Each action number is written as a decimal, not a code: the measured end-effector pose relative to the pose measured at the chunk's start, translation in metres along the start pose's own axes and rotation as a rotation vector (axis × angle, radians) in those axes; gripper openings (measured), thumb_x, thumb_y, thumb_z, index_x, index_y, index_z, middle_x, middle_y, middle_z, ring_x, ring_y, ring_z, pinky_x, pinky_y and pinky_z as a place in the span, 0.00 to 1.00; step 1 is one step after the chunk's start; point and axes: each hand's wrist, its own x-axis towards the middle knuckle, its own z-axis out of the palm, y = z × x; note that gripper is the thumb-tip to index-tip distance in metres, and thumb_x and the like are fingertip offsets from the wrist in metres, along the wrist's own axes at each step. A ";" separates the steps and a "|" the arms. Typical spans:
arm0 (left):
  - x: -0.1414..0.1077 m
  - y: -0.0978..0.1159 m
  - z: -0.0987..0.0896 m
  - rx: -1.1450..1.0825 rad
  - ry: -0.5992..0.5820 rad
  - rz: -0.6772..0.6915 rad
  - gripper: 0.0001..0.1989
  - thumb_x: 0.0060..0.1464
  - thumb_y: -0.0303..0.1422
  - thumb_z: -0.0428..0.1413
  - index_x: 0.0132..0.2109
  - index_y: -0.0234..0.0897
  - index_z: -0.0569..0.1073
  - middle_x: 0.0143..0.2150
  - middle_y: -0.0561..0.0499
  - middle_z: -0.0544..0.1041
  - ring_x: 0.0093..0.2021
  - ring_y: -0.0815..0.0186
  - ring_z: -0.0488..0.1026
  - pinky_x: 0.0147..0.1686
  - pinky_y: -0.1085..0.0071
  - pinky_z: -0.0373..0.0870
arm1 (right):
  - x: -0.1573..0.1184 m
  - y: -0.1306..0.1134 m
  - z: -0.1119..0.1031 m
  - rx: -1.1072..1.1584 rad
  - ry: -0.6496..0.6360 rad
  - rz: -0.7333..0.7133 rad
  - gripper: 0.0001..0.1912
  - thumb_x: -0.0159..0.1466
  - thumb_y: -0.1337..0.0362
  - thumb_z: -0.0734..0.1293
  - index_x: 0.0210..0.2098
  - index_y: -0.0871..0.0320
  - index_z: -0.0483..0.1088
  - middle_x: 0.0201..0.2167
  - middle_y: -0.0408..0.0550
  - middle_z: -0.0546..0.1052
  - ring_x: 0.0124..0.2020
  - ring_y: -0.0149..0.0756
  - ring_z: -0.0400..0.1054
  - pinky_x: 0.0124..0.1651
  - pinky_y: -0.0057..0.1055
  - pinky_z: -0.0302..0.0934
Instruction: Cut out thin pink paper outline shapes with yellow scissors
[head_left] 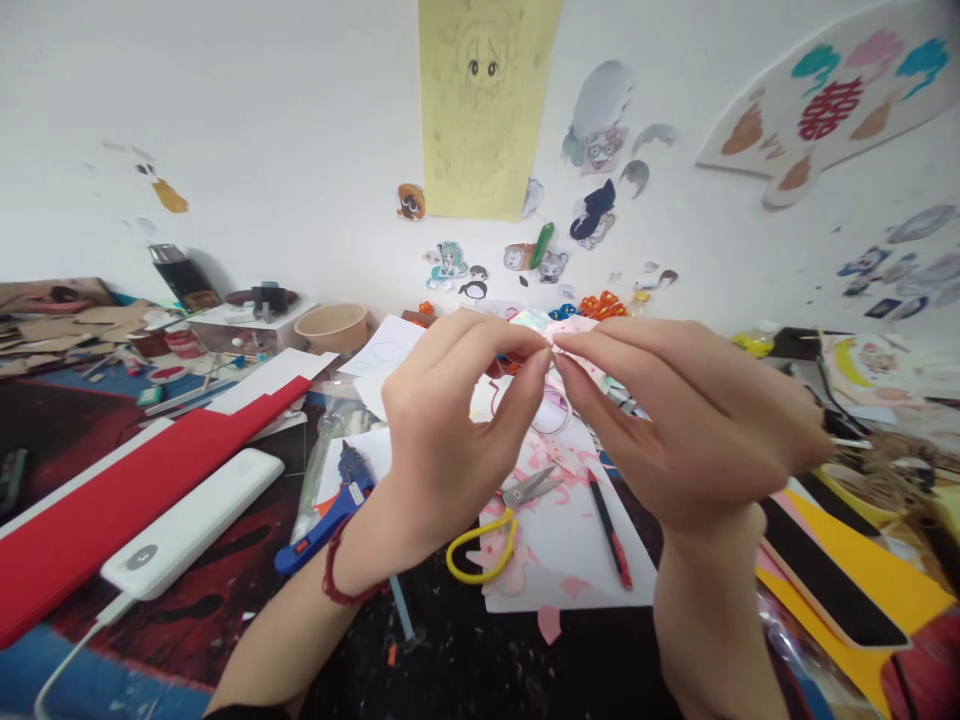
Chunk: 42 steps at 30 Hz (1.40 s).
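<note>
Raised over the table, my left hand and my right hand meet fingertip to fingertip, both pinched closed. Whatever sits between the fingertips is too small to make out. Just below them shows a thin pale ring; I cannot tell if it hangs from my fingers or lies on the table. Beneath, yellow-handled scissors rest partly open on a white paper sheet strewn with pink paper scraps. A black and red pen lies on the same sheet.
Left of my left wrist lies a blue glue gun. Further left are a white power bank with a cable and a long red strip. At the right, a dark phone lies on yellow paper. A wall with paper cutouts stands behind.
</note>
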 end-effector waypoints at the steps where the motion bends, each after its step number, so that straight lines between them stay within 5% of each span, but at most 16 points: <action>1: 0.000 0.000 0.000 0.001 -0.001 0.000 0.07 0.61 0.25 0.59 0.37 0.42 0.76 0.33 0.53 0.80 0.32 0.67 0.74 0.33 0.65 0.74 | 0.000 0.000 0.000 0.005 0.004 -0.009 0.10 0.63 0.71 0.72 0.39 0.48 0.79 0.33 0.44 0.83 0.33 0.40 0.77 0.31 0.37 0.68; 15: -0.001 0.000 0.003 0.014 0.001 0.004 0.06 0.61 0.25 0.59 0.37 0.41 0.77 0.33 0.52 0.80 0.33 0.67 0.74 0.34 0.66 0.75 | 0.001 -0.001 -0.001 -0.189 0.050 -0.162 0.09 0.59 0.73 0.72 0.36 0.51 0.77 0.29 0.42 0.84 0.24 0.35 0.75 0.18 0.34 0.55; 42: -0.002 -0.002 0.003 0.022 -0.001 0.028 0.05 0.61 0.25 0.60 0.38 0.39 0.77 0.33 0.52 0.80 0.33 0.68 0.74 0.33 0.66 0.73 | -0.002 -0.002 -0.002 -0.109 -0.037 -0.051 0.05 0.61 0.72 0.73 0.38 0.61 0.78 0.34 0.51 0.85 0.29 0.37 0.77 0.28 0.36 0.61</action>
